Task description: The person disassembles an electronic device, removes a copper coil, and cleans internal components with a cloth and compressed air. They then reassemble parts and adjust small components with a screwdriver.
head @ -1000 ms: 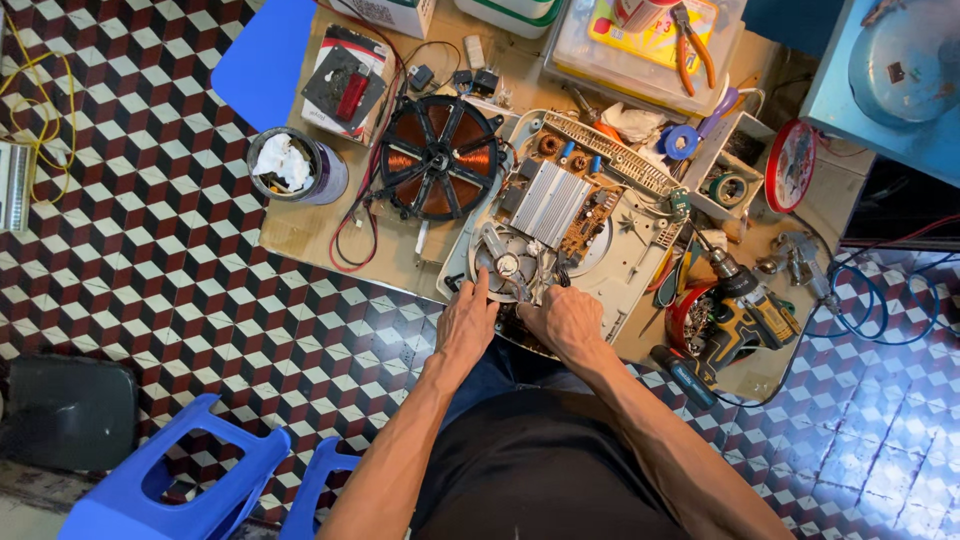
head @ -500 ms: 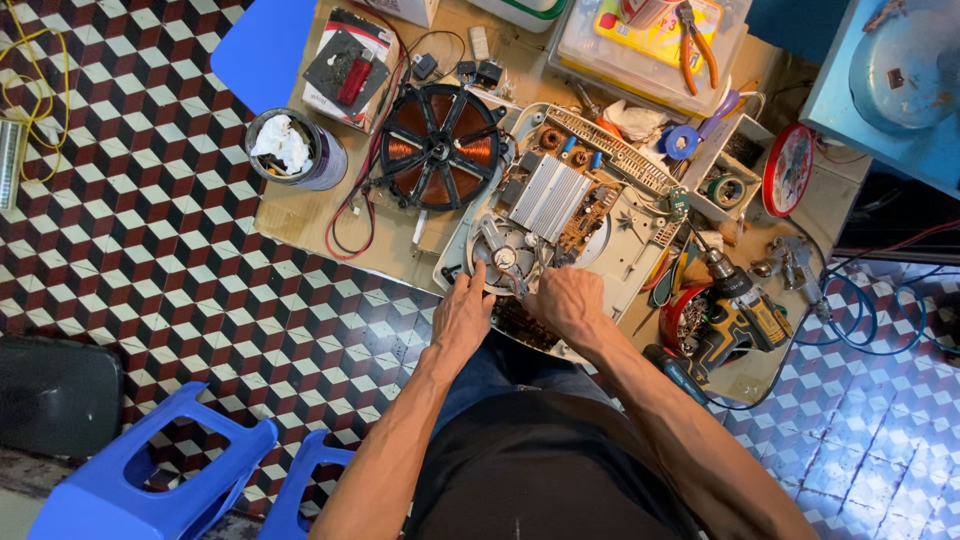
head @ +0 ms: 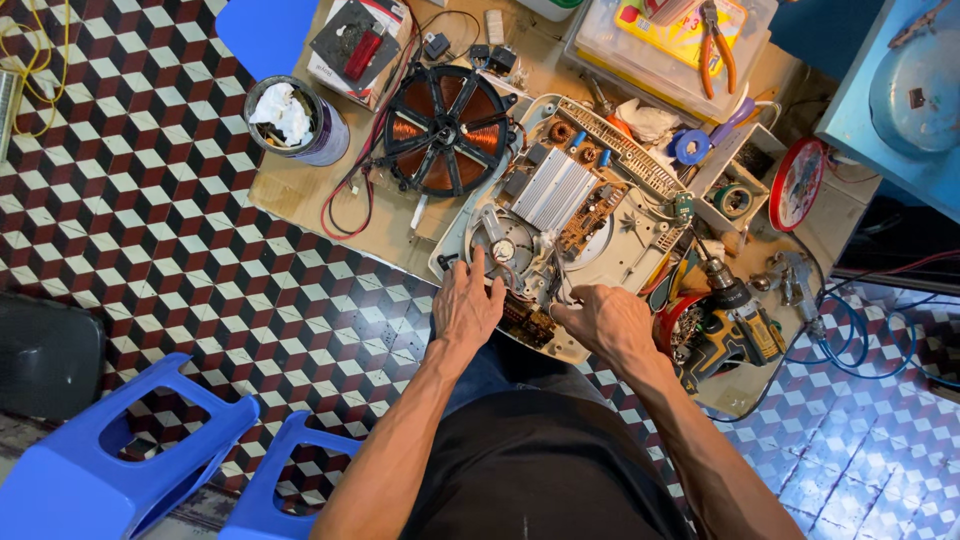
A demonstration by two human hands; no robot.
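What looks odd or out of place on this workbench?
The cooker lies opened, its circuit boards and heat sink bare. Its copper coil sits detached beside it on loose wires. Both hands, left and right, rest on the near edge. A can is stuffed with crumpled paper.

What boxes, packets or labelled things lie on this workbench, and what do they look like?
Cardboard box: top left of the bench, flat, white and red, with a dark part lying on it.
Yellow packet: top, inside a clear plastic tray, under orange-handled pliers.
Round tin lid: right edge, red rim, pale face.
No screens.
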